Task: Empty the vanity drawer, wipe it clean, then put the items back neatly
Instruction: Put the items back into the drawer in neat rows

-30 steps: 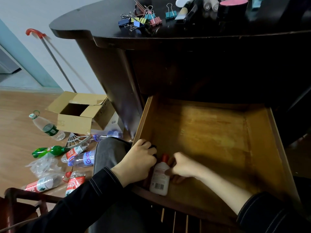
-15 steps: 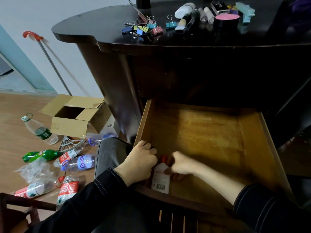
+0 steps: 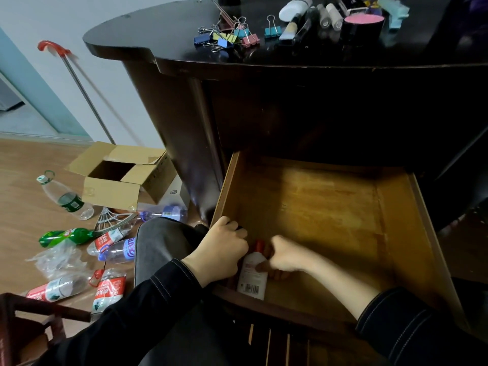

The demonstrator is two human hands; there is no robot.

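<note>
Wooden drawer (image 3: 330,220): one white bottle (image 3: 252,282)

Our L sleeve (image 3: 148,299) & R sleeve (image 3: 412,328) are black w/ pale contrast stitching in paired rows along cuffs & seams. Trousers (image 3: 163,241) are grey, denim-like, w/ a seam down the leg. L hand (image 3: 221,249) & R hand (image 3: 287,256) bare.

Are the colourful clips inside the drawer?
No, the binder clips lie on the dark vanity top, above the open drawer.
</note>
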